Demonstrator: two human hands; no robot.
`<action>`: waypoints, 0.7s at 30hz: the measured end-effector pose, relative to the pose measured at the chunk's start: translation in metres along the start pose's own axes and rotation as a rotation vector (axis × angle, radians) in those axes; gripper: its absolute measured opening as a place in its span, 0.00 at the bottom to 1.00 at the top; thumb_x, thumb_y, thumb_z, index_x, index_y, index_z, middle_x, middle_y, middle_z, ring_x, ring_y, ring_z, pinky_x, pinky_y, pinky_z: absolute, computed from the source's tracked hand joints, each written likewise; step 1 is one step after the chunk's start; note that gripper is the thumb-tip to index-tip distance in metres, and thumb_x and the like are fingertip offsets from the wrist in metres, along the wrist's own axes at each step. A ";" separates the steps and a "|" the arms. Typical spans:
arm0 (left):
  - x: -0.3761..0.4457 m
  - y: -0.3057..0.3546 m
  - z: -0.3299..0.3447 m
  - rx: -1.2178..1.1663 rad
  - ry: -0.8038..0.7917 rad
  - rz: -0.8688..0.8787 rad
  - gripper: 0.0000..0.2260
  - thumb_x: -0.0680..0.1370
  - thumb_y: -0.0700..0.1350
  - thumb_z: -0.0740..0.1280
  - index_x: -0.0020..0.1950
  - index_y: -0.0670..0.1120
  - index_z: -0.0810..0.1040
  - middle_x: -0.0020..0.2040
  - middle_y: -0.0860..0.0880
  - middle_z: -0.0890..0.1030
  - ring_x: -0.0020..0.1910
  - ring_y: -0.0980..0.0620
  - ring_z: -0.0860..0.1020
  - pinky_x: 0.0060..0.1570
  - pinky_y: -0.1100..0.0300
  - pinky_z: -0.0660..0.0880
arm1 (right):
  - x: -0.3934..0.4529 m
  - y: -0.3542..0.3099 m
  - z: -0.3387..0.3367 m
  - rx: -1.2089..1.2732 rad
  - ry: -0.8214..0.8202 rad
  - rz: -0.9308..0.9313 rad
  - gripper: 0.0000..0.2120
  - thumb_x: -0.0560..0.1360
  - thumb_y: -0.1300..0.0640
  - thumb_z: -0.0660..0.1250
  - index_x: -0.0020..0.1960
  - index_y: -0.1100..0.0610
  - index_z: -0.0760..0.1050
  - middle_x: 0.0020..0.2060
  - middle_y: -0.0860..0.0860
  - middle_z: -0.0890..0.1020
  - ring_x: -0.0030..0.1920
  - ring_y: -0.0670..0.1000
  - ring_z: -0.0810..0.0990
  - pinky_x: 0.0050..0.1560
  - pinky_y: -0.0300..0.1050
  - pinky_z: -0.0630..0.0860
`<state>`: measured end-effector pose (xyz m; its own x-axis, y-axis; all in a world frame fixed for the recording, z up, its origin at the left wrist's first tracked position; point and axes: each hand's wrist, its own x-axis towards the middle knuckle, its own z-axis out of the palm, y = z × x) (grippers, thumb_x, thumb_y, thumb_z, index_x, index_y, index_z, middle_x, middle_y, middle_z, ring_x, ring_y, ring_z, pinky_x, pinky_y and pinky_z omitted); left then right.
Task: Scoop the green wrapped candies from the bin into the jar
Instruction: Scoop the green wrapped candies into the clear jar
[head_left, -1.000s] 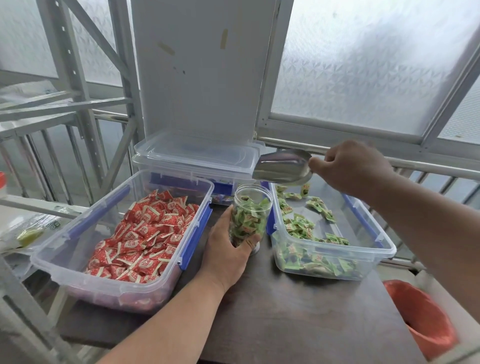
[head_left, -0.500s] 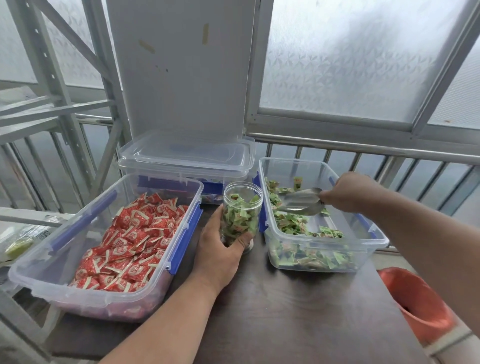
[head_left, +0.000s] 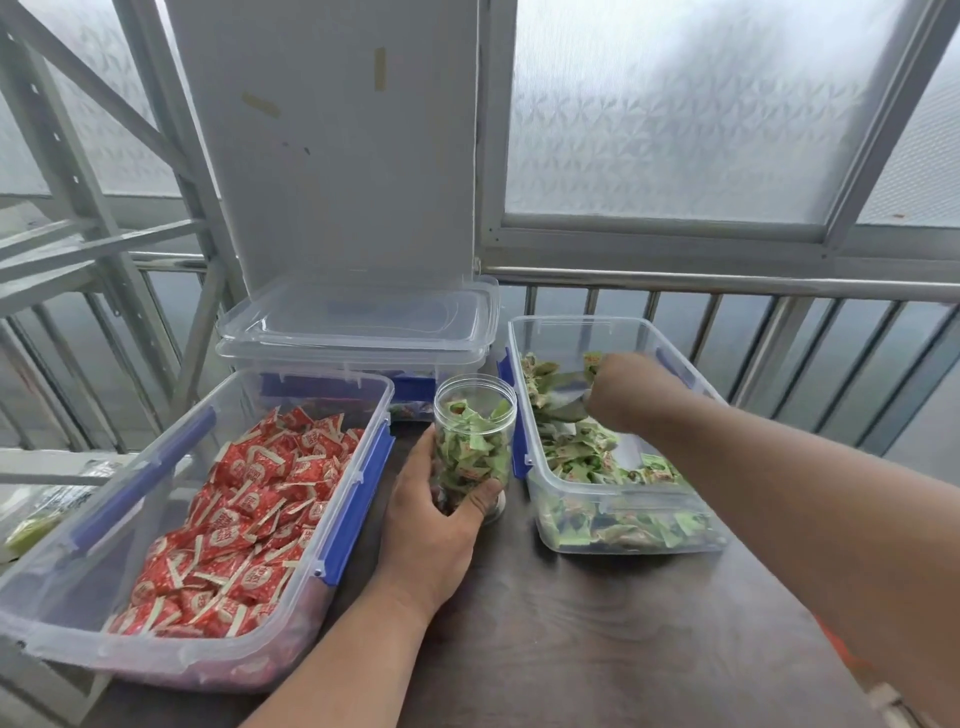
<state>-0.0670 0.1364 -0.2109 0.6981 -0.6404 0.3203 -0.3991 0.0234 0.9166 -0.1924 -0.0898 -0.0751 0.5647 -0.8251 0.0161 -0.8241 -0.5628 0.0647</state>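
Note:
A clear plastic jar (head_left: 475, 415), mostly full of green wrapped candies, stands upright on the dark table. My left hand (head_left: 434, 512) grips its lower part. To the right lies a clear bin (head_left: 618, 535) with green wrapped candies (head_left: 587, 454). My right hand (head_left: 631, 397) is down inside this bin, blurred, holding a metal scoop (head_left: 563, 408) whose bowl lies low among the candies at the bin's left side. The scoop's handle is hidden in my fist.
A larger clear bin (head_left: 218, 660) of red wrapped candies sits at the left. Behind the jar are stacked lidded clear bins (head_left: 358, 338) against a white panel. A metal railing (head_left: 727, 286) and frosted window run behind. An orange object (head_left: 844, 649) shows at the table's right edge.
My right hand has come down from above the jar with the scoop, into the green candy bin, and pushed the scoop among the candies. My left hand has stayed on the jar.

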 end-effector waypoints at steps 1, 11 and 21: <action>0.000 -0.002 0.000 -0.004 -0.005 -0.006 0.37 0.72 0.66 0.80 0.78 0.71 0.71 0.71 0.66 0.81 0.69 0.67 0.78 0.72 0.59 0.77 | -0.001 -0.001 0.012 -0.007 -0.061 0.004 0.10 0.80 0.55 0.61 0.53 0.60 0.78 0.44 0.54 0.78 0.44 0.56 0.78 0.45 0.47 0.78; 0.003 -0.001 0.001 0.002 -0.021 -0.058 0.40 0.74 0.62 0.82 0.83 0.61 0.71 0.72 0.61 0.82 0.71 0.61 0.80 0.75 0.49 0.77 | 0.007 0.002 0.028 -0.220 -0.348 -0.033 0.14 0.80 0.66 0.62 0.61 0.64 0.82 0.35 0.52 0.72 0.45 0.56 0.74 0.47 0.46 0.75; 0.001 0.005 0.000 0.019 -0.019 -0.064 0.40 0.75 0.58 0.83 0.84 0.61 0.70 0.73 0.60 0.81 0.71 0.59 0.80 0.76 0.49 0.76 | -0.008 0.024 0.001 0.109 -0.241 0.173 0.10 0.80 0.67 0.61 0.42 0.61 0.77 0.41 0.55 0.83 0.33 0.53 0.75 0.40 0.45 0.77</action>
<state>-0.0686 0.1360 -0.2060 0.7113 -0.6544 0.2567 -0.3654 -0.0322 0.9303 -0.2164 -0.0969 -0.0747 0.3992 -0.8899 -0.2207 -0.9145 -0.4039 -0.0256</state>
